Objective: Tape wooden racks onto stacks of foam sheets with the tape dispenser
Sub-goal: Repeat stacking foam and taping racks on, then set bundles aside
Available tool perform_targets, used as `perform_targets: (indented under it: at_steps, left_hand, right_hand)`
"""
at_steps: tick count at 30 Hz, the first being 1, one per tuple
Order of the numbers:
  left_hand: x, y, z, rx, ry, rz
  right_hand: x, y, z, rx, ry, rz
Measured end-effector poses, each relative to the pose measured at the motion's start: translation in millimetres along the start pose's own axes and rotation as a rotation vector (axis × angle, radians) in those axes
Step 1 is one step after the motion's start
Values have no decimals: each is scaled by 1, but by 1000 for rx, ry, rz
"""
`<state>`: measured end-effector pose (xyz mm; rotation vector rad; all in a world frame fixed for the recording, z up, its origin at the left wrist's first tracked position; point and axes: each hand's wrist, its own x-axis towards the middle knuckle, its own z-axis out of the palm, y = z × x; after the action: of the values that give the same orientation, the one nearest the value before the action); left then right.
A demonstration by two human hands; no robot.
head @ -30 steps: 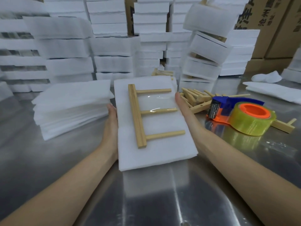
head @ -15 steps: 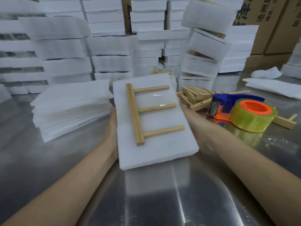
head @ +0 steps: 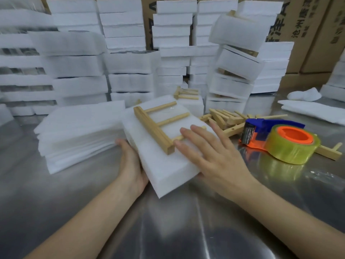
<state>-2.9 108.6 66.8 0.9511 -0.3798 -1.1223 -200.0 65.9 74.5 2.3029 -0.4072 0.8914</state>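
now your left hand point(head: 130, 165) holds the foam stack point(head: 168, 172) by its left edge, thumb up along the side and the other fingers hidden beneath it, so you cannot see how far they curl. your right hand point(head: 211, 157) lies flat on top of the stack, fingers straight and spread a little, the fingertips touching the nearest dowel of the wooden rack point(head: 155, 129). the rack sits on the upper face of the stack, its thick bar toward your left hand and its three dowels pointing away to the right, with a glossy patch of clear tape point(head: 173, 113) across the far two. the stack sits at an angle over the steel table point(head: 56, 202), in front of you and between your arms. the tape dispenser point(head: 276, 141), blue and orange with a yellowish roll, rests on the table just right of your right hand, apart from it. a heap of loose wooden racks point(head: 224, 118) lies behind the dispenser. a pile of loose foam sheets point(head: 80, 131) sits to the left, close beside your left thumb. wrapped white bundles point(head: 130, 62) are stacked along the back, with cardboard boxes point(head: 308, 25) behind them.
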Motion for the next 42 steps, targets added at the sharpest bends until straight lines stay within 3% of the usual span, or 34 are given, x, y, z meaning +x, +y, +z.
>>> perform_targets:
  at_steps: [3, 6, 9, 12, 20, 25, 30, 33, 35, 36, 38, 39, 40, 42]
  left_hand:
    - [11, 4, 4, 84, -71, 133]
    - [21, 6, 5, 390, -55, 422]
    - [27, -5, -4, 645, -89, 577]
    - [32, -9, -14, 828, -105, 675]
    - [28, -7, -16, 1018, -102, 717]
    - [32, -8, -17, 898, -73, 618]
    - [36, -8, -17, 917, -22, 564]
    - [35, -8, -16, 994, -19, 589]
    - [35, -8, -16, 1022, -11, 604]
    - [36, -8, -16, 1039, -15, 616]
    - [35, -8, -18, 1095, -24, 649]
    - [35, -7, -18, 1132, -24, 672]
    - [34, -7, -18, 1162, -29, 693]
    - [32, -5, -18, 1191, -45, 720]
  right_hand:
    - [0, 19, 4, 63, 204, 126]
    - [4, 38, 9, 45, 293, 251]
    - [21, 55, 20, 14, 264, 391]
    - [43, 71, 37, -12, 110, 507]
    - [103, 128, 99, -107, -177, 529]
    - [131, 146, 152, 9, -471, 558]
    - [130, 162, 181, -41, -533, 622]
    - [146, 173, 172, 20, -674, 677]
    - [173, 168, 157, 171, -608, 847]
    - [190, 163, 150, 246, -447, 910]
    - [224, 142, 143, 384, -62, 791]
    - [242, 128, 142, 452, 0, 655]
    - [258, 115, 142, 493, -36, 525]
    - [287, 98, 154, 411, -265, 402]
